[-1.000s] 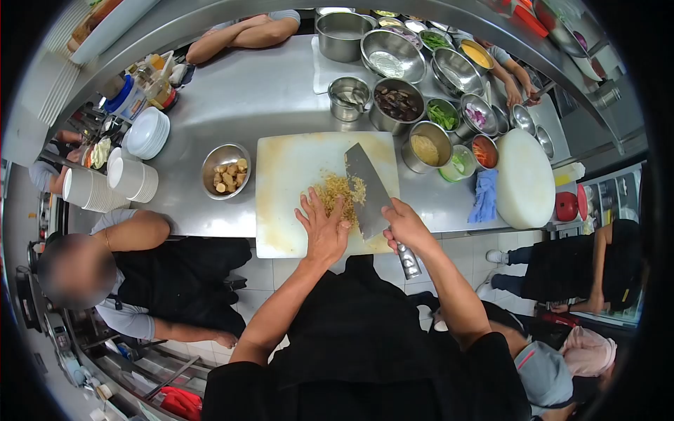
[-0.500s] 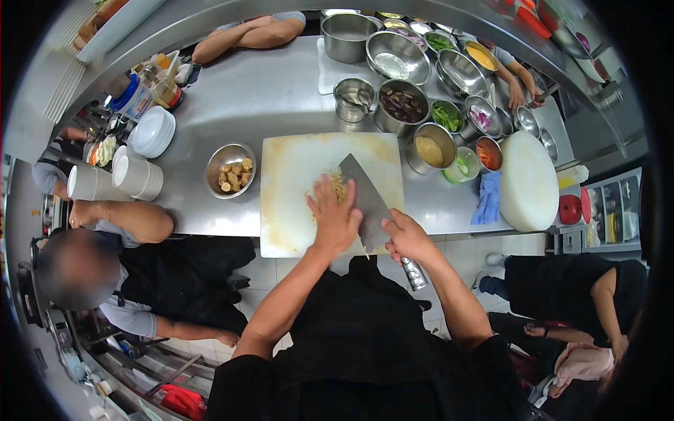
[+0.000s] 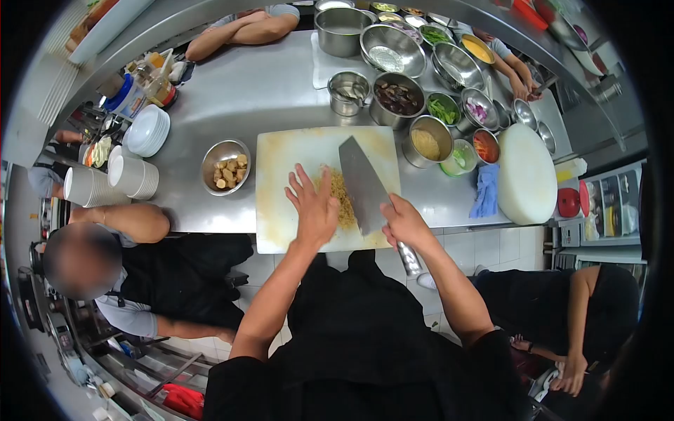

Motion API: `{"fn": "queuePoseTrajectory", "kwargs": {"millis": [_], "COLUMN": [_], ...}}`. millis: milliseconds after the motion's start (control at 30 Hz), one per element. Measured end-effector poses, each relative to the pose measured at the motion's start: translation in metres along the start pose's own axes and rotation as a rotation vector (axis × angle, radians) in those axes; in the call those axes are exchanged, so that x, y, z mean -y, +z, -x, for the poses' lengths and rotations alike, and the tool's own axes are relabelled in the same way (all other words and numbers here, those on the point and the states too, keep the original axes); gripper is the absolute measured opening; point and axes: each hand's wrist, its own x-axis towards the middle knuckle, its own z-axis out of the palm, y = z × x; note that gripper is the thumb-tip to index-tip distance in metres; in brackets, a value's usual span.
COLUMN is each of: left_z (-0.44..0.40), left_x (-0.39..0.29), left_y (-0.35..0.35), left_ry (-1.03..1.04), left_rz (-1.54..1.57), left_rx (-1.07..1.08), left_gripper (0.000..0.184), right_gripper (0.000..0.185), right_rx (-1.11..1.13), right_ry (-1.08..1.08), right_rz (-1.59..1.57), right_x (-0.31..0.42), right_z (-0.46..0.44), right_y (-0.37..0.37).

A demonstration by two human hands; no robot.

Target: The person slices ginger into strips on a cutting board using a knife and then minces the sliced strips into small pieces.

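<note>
My right hand [image 3: 406, 223] grips the handle of a cleaver [image 3: 361, 184], its broad blade lying slanted over the white cutting board [image 3: 277, 158]. Against the blade's left side is a heap of finely minced yellowish food [image 3: 342, 195], which looks like ginger. My left hand [image 3: 314, 209] is open with fingers spread, just left of the heap; whether it touches the board I cannot tell. Left of the board, a steel bowl [image 3: 208, 180] holds chunks of what seems to be ginger [image 3: 229, 172].
Steel pots and bowls of ingredients crowd the back right, among them a pot of mushroom-like dark pieces [image 3: 397, 98]. A blue cloth [image 3: 484, 189] and a round white board [image 3: 528, 175] are at right. White bowls [image 3: 144, 175] are stacked left, near a co-worker [image 3: 175, 281].
My left hand has moved left, off the minced food and away from the blade, uncovering the heap. The cleaver remains in my right hand. The view has shifted slightly.
</note>
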Motion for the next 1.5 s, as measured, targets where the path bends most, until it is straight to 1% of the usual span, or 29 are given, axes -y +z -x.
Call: {"fn": "queuePoseTrajectory", "kwargs": {"millis": [33, 100, 167, 233, 300, 367, 400, 433, 467, 500, 533, 567, 600, 633, 667, 833, 900, 967, 1033, 1067, 1100, 1133, 1167, 1200, 1267, 1333, 1400, 1433, 1500], "left_z": [0.006, 0.024, 0.034, 0.039, 0.042, 0.039, 0.035, 0.029, 0.023, 0.017, 0.011, 0.005, -0.001, -0.008, -0.014, -0.025, -0.024, -0.021, -0.015, -0.010, -0.007, 0.001, 0.006, 0.007, 0.001, -0.005, -0.008, -0.006, -0.004], "left_x": [-0.013, -0.035, -0.034, -0.016, 0.000, -0.003, -0.008, -0.017, -0.028, -0.040, -0.054, -0.061, -0.066, -0.069, -0.067, -0.037, -0.023, -0.002, 0.015, 0.022, 0.042, 0.071, 0.090, 0.095, 0.101, 0.115, 0.121, 0.120, 0.119], "left_y": [-0.004, -0.004, 0.003, 0.019, 0.015, -0.003, -0.013, -0.024, -0.036, -0.045, -0.049, -0.041, -0.032, -0.022, -0.011, 0.005, 0.004, -0.001, -0.008, -0.016, -0.013, -0.003, 0.001, -0.003, -0.007, -0.005, -0.001, 0.000, 0.000], "left_ry": [0.009, 0.210, 0.215, -0.098, -0.139, -0.039, -0.047, -0.038, 0.010, 0.056, 0.063, 0.067, 0.154, 0.241, 0.277, 0.331, 0.318, 0.293, 0.296, 0.243, 0.238, 0.189, 0.139, 0.133, 0.033, 0.044, 0.091, 0.087, 0.109], "left_rz": [-0.001, -0.030, -0.025, -0.093, -0.081, -0.033, -0.025, -0.026, -0.116, -0.204, -0.277, -0.277, -0.322, -0.369, -0.404, -0.347, -0.370, -0.399, -0.369, -0.381, -0.373, -0.184, 0.003, 0.009, 0.213, 0.174, 0.059, 0.061, 0.095], "left_rx": [0.003, 0.121, 0.159, 0.144, 0.134, 0.010, -0.008, -0.006, -0.009, -0.013, 0.072, 0.076, 0.210, 0.341, 0.395, 0.376, 0.383, 0.382, 0.348, 0.403, 0.408, 0.290, 0.171, 0.179, 0.011, 0.027, 0.078, 0.077, 0.084], "left_gripper": [0.066, 0.077, 0.076, 0.070, 0.072, 0.073, 0.087, 0.087, 0.096, 0.105, 0.112, 0.112, 0.109, 0.106, 0.101, 0.097, 0.097, 0.097, 0.098, 0.090, 0.090, 0.082, 0.074, 0.074, 0.060, 0.059, 0.058, 0.058, 0.057], "right_gripper": [0.021, 0.021, 0.019, 0.018, 0.014, 0.008, 0.008, 0.010, 0.016, 0.016, 0.019, 0.022, 0.022, 0.020, 0.020, 0.012, 0.008, 0.005, 0.011, 0.011, 0.016, 0.021, 0.026, 0.022, 0.020, 0.022, 0.024, 0.026, 0.029], "right_rx": [-0.007, -0.096, -0.126, -0.198, -0.197, -0.288, -0.294, -0.402, -0.509, -0.519, -0.440, -0.353, -0.355, -0.331, -0.308, -0.269, -0.272, -0.292, -0.335, -0.329, -0.316, -0.302, -0.267, -0.191, -0.112, 0.235, 0.317, 0.395, 0.437], "right_ry": [-0.002, -0.126, -0.138, -0.124, -0.078, -0.370, -0.372, -0.631, -0.880, -0.874, -0.814, -0.750, -0.750, -0.810, -0.869, -0.905, -0.816, -0.798, -0.747, -0.744, -0.713, -0.679, -0.672, -0.642, -0.602, -0.401, -0.360, -0.325, -0.323], "right_rz": [-0.006, -0.125, -0.160, -0.260, -0.267, 0.232, 0.229, 0.535, 0.847, 0.847, 1.010, 1.167, 1.163, 1.180, 1.199, 1.196, 1.212, 1.200, 1.203, 1.206, 1.134, 1.060, 0.972, 0.890, 0.810, 0.848, 0.872, 0.891, 0.960], "right_x": [0.000, -0.009, -0.010, 0.000, -0.006, -0.025, -0.030, -0.034, -0.039, -0.040, -0.040, -0.041, -0.045, -0.048, -0.051, -0.060, -0.067, -0.069, -0.066, -0.060, -0.052, -0.048, -0.048, -0.054, -0.062, -0.061, -0.062, -0.061, -0.057], "right_z": [-0.009, -0.033, -0.046, -0.045, -0.048, -0.054, -0.054, -0.052, -0.049, -0.046, -0.042, -0.039, -0.037, -0.037, -0.037, -0.022, -0.014, 0.004, 0.021, 0.029, 0.038, 0.045, 0.046, 0.045, 0.039, 0.028, 0.008, -0.006, -0.041], "right_y": [0.003, 0.010, 0.013, 0.017, 0.012, 0.009, 0.007, 0.005, 0.003, 0.002, 0.003, 0.005, 0.011, 0.017, 0.020, -0.008, -0.025, -0.042, -0.059, -0.065, -0.072, -0.077, -0.082, -0.085, -0.087, -0.085, -0.078, -0.076, -0.076]}}
